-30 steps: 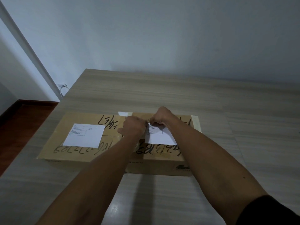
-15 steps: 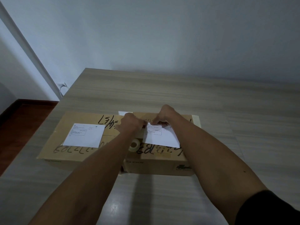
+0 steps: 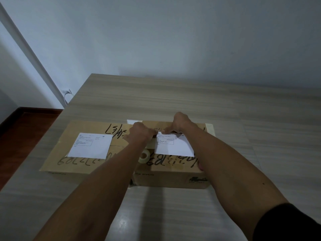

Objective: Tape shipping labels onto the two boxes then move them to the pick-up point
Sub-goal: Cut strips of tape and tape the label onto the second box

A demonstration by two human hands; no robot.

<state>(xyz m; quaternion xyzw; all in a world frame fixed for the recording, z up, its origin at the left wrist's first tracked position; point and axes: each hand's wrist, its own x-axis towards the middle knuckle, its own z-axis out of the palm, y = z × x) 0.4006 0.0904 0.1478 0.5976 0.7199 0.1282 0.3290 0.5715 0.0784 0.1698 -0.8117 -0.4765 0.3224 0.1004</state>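
Observation:
Two cardboard boxes stand side by side on the table, the left box (image 3: 83,164) and the right box (image 3: 173,176). Each has a white shipping label on top, the left label (image 3: 90,145) and the right label (image 3: 173,146). My left hand (image 3: 140,133) is curled at the right label's top-left corner and seems to pinch a strip of tape. The tape roll (image 3: 144,156) lies on the right box beside my left forearm. My right hand (image 3: 180,123) presses its index finger on the top edge of the right label.
The boxes sit on a long wood-grain table (image 3: 173,101) set against a pale wall. A small white paper (image 3: 132,121) pokes out behind the boxes. Dark wooden floor (image 3: 22,129) and a wall socket with a cable (image 3: 66,92) lie to the left.
Both hands have moved slightly farther along the right label's top edge. My left forearm has shifted, and the tape roll now shows beside it. The right index finger now points down on the label.

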